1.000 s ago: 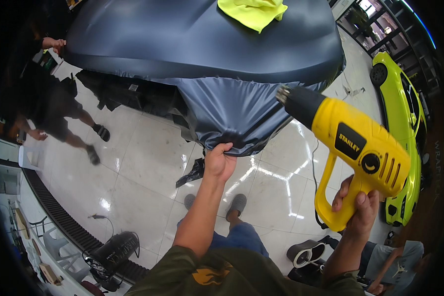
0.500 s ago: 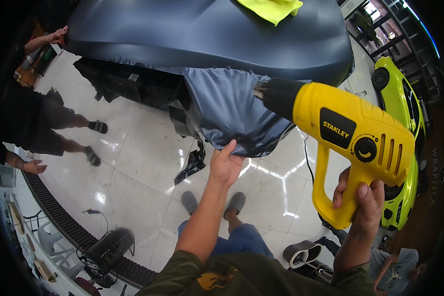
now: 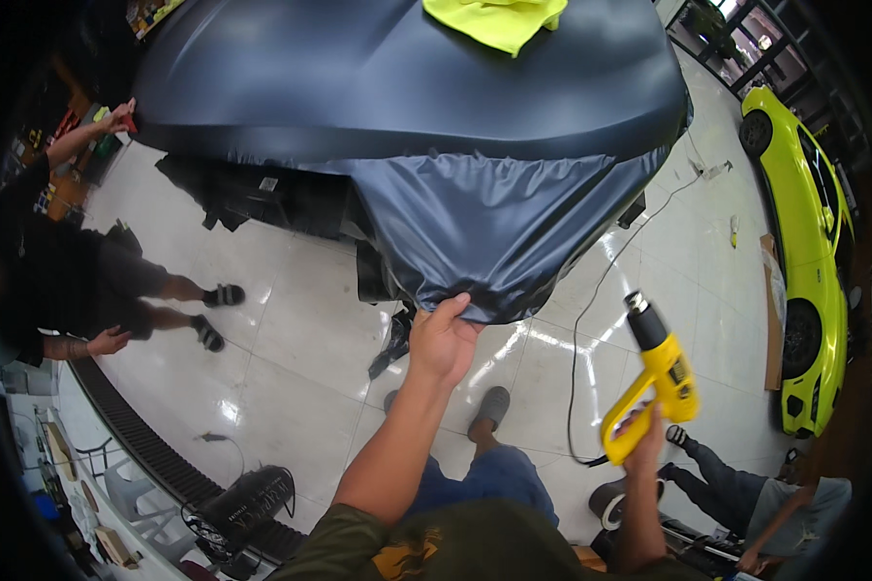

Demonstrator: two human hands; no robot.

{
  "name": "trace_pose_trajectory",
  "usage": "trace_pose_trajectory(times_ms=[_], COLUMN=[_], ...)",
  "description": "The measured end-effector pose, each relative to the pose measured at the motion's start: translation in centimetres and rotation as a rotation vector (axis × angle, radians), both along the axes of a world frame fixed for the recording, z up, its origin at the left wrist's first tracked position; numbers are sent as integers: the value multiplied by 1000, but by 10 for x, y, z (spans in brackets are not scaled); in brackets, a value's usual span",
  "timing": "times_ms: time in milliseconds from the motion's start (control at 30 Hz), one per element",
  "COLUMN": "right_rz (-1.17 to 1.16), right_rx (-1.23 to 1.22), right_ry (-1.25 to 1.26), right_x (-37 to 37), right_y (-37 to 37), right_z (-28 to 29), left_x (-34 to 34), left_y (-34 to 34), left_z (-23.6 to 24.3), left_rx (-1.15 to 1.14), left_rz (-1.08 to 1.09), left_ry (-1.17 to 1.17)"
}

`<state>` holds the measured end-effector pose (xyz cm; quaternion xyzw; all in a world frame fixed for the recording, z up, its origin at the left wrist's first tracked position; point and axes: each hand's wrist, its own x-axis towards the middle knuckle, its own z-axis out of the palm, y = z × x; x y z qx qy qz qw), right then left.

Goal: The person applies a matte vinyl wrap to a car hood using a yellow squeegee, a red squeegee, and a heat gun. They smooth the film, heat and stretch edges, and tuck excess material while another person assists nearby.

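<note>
Olive-green shirt (yellow print), blue jeans, grey shoes

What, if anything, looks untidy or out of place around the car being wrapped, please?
The dark blue film hangs wrinkled off the car's corner, where the left hand grips its edge. A yellow-green cloth lies crumpled on the hood, and a black cord trails loose across the floor.

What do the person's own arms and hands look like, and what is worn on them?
Both forearms are bare, and neither the left hand nor the right hand wears a glove. No watch, ring or band is visible. Short olive-green sleeves with a yellow print on the shirt cover only the upper arms.
</note>
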<state>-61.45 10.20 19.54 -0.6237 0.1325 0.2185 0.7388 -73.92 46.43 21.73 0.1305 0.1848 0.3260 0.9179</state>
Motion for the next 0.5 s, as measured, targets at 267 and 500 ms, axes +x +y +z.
trace_pose_trajectory(times_ms=[267, 500], right_rz=[30, 425], right_rx=[357, 632], right_ry=[673, 753], right_x=[-60, -45], right_y=[167, 200], right_z=[-86, -149], left_x=[-1, -1], left_y=[8, 7], left_z=[-14, -11], left_rx=[-8, 18], left_rz=[-43, -71], left_ry=[78, 86])
